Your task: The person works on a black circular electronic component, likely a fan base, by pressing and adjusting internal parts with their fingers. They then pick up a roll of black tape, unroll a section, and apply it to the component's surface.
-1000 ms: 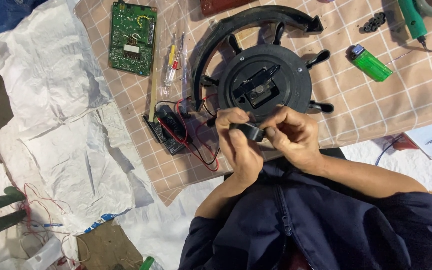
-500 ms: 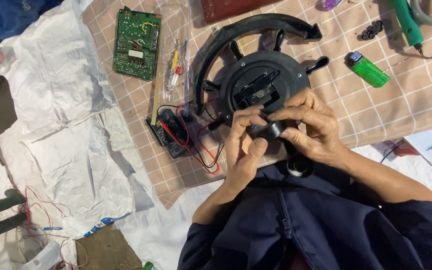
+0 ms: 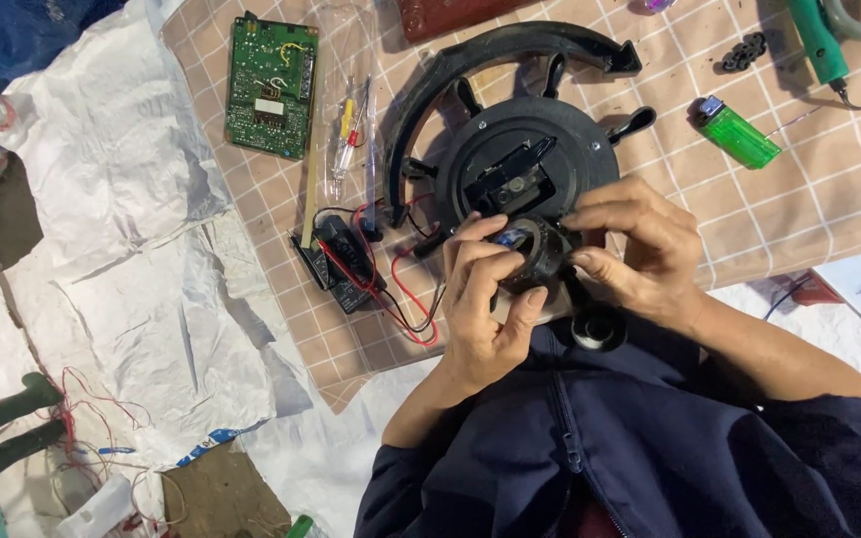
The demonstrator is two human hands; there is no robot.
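My left hand (image 3: 485,299) and my right hand (image 3: 635,249) both grip a small black ring-shaped part (image 3: 535,256) with a bit of blue showing inside it. They hold it just above the near edge of a round black plastic housing (image 3: 520,149) with spokes and a curved outer arc (image 3: 490,60). A black roll of tape (image 3: 597,329) lies under my right wrist. Left of my hands a small black module (image 3: 336,259) with red and black wires (image 3: 401,299) rests on the checkered mat (image 3: 829,189).
A green circuit board (image 3: 271,85) lies at the mat's far left, with thin tools in a clear sleeve (image 3: 351,139) beside it. A green lighter (image 3: 739,134) and a green-handled soldering iron (image 3: 814,40) lie at the right. Crumpled white paper (image 3: 122,259) covers the floor at left.
The hands have lifted the small black part slightly farther over the housing's edge and turned it. The view has shifted a little; the tape roll now shows under my right wrist.
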